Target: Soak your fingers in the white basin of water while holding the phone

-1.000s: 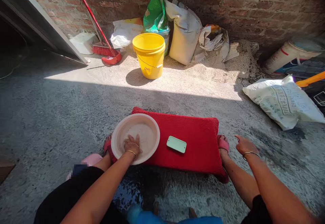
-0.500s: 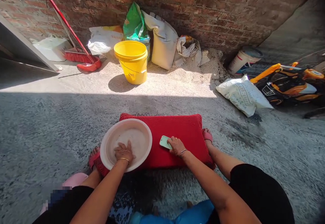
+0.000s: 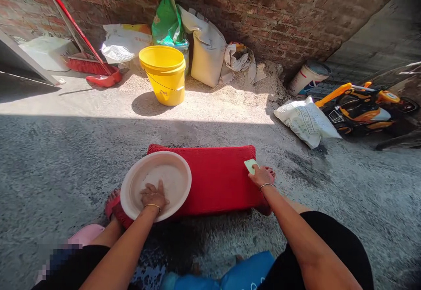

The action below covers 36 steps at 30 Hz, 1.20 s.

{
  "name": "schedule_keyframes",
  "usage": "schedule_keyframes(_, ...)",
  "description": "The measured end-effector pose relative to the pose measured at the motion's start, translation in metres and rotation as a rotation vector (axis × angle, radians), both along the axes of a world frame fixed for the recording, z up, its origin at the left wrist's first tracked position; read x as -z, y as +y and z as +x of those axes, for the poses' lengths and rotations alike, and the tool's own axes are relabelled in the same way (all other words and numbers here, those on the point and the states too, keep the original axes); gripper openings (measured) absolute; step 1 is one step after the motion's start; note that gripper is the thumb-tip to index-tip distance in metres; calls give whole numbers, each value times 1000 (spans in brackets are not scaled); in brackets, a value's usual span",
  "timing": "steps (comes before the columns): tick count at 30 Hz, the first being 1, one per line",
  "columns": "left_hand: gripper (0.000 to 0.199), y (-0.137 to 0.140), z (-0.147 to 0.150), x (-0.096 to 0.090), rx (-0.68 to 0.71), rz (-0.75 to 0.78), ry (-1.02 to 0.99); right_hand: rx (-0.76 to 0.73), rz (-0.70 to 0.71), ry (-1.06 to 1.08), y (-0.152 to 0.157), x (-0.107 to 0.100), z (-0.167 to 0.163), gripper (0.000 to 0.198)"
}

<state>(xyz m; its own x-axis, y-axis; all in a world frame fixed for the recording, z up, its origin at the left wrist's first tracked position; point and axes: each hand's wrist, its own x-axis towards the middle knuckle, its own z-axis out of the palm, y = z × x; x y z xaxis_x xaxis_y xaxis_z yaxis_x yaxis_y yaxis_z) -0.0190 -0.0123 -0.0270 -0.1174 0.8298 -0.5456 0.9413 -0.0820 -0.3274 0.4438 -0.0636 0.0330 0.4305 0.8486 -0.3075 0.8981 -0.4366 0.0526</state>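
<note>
My left hand is spread, fingers apart, inside a pale round basin of cloudy water. The basin rests on the left part of a low, flat-topped piece covered in red cloth. At the right end of this cover, my right hand grips a flat, pale green scrubbing brush with a small hole near its end. The brush's underside is hidden from view.
Beyond the red cover stand a yellow bucket, full sacks and a red broom by a brick wall. A white sack and an orange-black toy vehicle are at the right. Blue cloth lies low in front.
My right hand has moved with the brush from the middle of the red cover to its right end. My left hand stays in the basin. The view has shifted slightly.
</note>
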Motion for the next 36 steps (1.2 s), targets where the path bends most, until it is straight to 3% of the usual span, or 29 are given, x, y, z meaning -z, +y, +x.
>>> schedule_keyframes(4,106,1,-2,-2,-17,-16,-56,-282,20,100,43,19,-80,46)
schedule_keyframes(6,105,0,-2,-2,-16,-17,-38,-379,16,103,55,27,-90,47)
schedule_keyframes(8,102,0,-2,-2,0,-13,5,-367,7,71,56,31,-71,48)
schedule_keyframes(10,100,-1,-2,-2,15,-18,37,-239,-13,24,48,29,-31,48)
schedule_keyframes(13,99,-1,-1,-2,32,-27,35,138,-72,-61,26,20,34,47)
schedule_keyframes(15,98,0,-1,-4,21,-26,25,319,-92,-84,14,13,55,48)
schedule_keyframes(16,99,0,0,-4,11,-23,18,336,-83,-82,10,10,54,49)
schedule_keyframes(19,101,0,2,-7,-20,-19,1,121,-22,-13,4,7,5,51)
schedule_keyframes(25,101,0,3,-3,-29,-2,18,-552,-9,248,-4,17,-177,49)
schedule_keyframes(27,101,1,1,1,-24,9,19,-644,-31,257,-7,20,-198,49)
schedule_keyframes(29,102,0,1,3,-15,13,24,-611,-76,213,-9,20,-180,49)
schedule_keyframes(31,103,0,2,3,-12,12,23,-481,-123,124,-16,16,-130,49)
schedule_keyframes(34,102,0,5,-1,-19,11,-2,-175,-190,-68,-32,-2,-36,48)
schedule_keyframes(36,102,-1,7,-6,-35,11,-29,34,-207,-189,-42,-16,9,46)
